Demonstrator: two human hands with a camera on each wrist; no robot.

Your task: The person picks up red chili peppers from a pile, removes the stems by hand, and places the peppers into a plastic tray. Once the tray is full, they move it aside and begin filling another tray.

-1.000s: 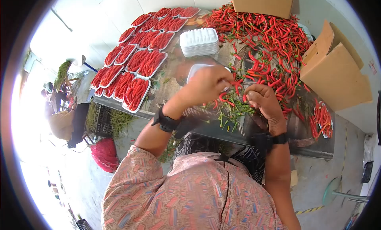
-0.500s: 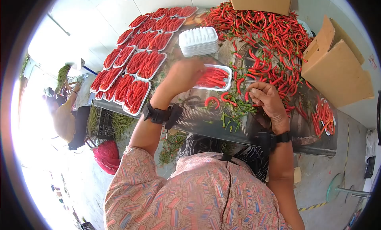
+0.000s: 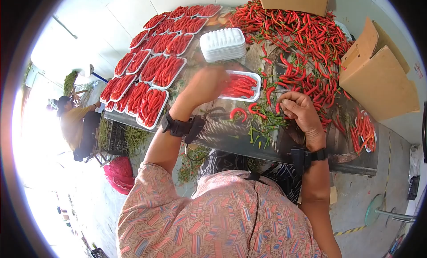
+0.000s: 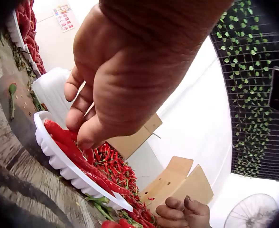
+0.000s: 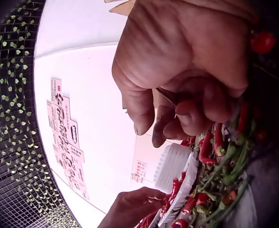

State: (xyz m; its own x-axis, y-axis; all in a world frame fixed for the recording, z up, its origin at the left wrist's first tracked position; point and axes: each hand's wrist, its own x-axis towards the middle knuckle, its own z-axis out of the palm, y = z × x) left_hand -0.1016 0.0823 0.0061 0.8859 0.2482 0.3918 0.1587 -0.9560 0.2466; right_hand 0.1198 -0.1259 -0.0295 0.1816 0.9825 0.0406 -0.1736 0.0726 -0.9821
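A: Head cam, where's the L hand (image 3: 202, 86) rn?
B: Over the L end of a white rectangular ribbed tray (image 3: 259, 88) w/ shiny red chillies (image 3: 242, 86) in it, on the worn wood-look tabletop (image 3: 220, 129). Stack of white ribbed trays (image 3: 222, 46) just behind, packs of red chillies (image 3: 152, 107) off to the L.
A: & the R hand (image 3: 300, 110)?
B: R of the tray, next to a short red chilli (image 3: 278, 108). Big heap of loose red chillies w/ green stems (image 3: 302, 40) further back.
A: L wrist cam?
B: Fingers (image 4: 75, 118) + thumb bent down at the tray's chillies, can't tell if they've got a grip tbh.
A: R wrist?
B: Fingers (image 5: 191, 118) curled in, can't tell if they're holding anything. Green stems (image 5: 229, 176) + chillies below, tray beyond w/ the other hand at it.
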